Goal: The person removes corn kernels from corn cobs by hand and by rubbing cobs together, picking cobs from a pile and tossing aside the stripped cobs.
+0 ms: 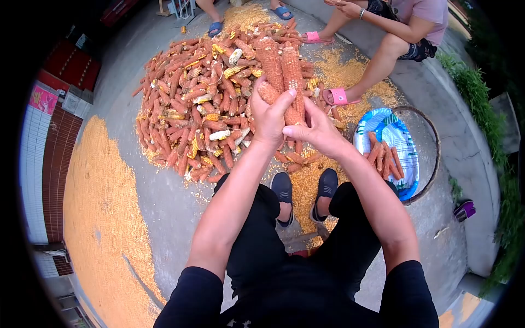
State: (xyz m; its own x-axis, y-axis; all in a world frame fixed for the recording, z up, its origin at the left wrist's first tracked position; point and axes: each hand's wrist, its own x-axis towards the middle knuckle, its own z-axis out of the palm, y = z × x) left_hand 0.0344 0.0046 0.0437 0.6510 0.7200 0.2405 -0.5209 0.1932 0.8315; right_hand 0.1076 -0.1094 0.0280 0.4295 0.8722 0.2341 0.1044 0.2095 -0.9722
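Held up in front of me are several reddish, mostly stripped corn cobs (pixel 270 61), clasped between both hands. My left hand (pixel 269 119) wraps around their lower left side, its thumb lying across them. On the lower right, my right hand (pixel 319 130) closes around the same bunch, with its thumb pointing left toward my left hand. Fingers behind the cobs are partly hidden. Beyond and below spreads a large heap of corn cobs (pixel 186 104), mostly bare and red, a few with yellow or white kernels on them. Loose kernels (pixel 306 188) lie between my shoes.
At right, a round basket (pixel 437 147) lined with blue-white plastic holds several bare cobs (pixel 385 158). A person in pink slippers (pixel 340 97) sits at upper right; another's blue slippers (pixel 215 28) show behind the heap. Yellow kernels (pixel 104 218) cover the ground at left.
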